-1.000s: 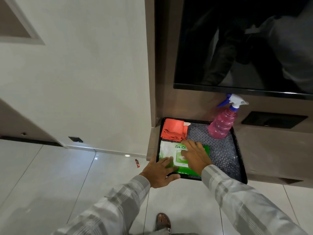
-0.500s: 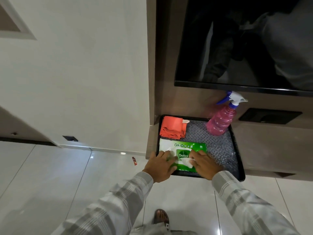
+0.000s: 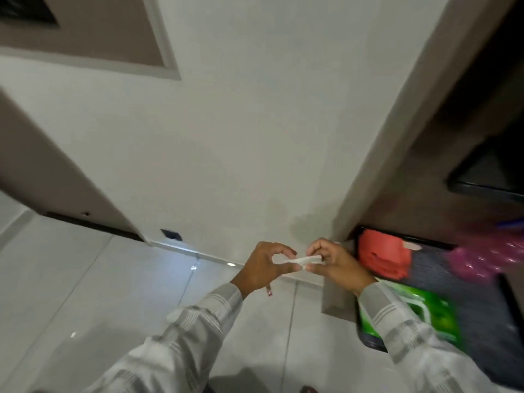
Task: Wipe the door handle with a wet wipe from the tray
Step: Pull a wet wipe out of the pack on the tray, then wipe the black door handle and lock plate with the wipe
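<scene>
Both hands are raised in front of the white wall point(image 3: 226, 151), off to the left of the tray point(image 3: 482, 316). The right hand point(image 3: 334, 265) has its thumb and forefinger closed on one end of a folded white wet wipe point(image 3: 300, 260), its other fingers point(image 3: 314, 248) curled. The left hand point(image 3: 263, 268) meets it, thumb tip touching the wipe's near end and forefinger arched above in a loose ring, so whether it truly grips the wipe I cannot tell. Both forearms, in pale checked sleeves point(image 3: 198, 327), reach up from below. The tray holds a green wipe pack point(image 3: 436, 319), an orange cloth point(image 3: 382, 258) and a blurred pink spray bottle point(image 3: 482, 258).
</scene>
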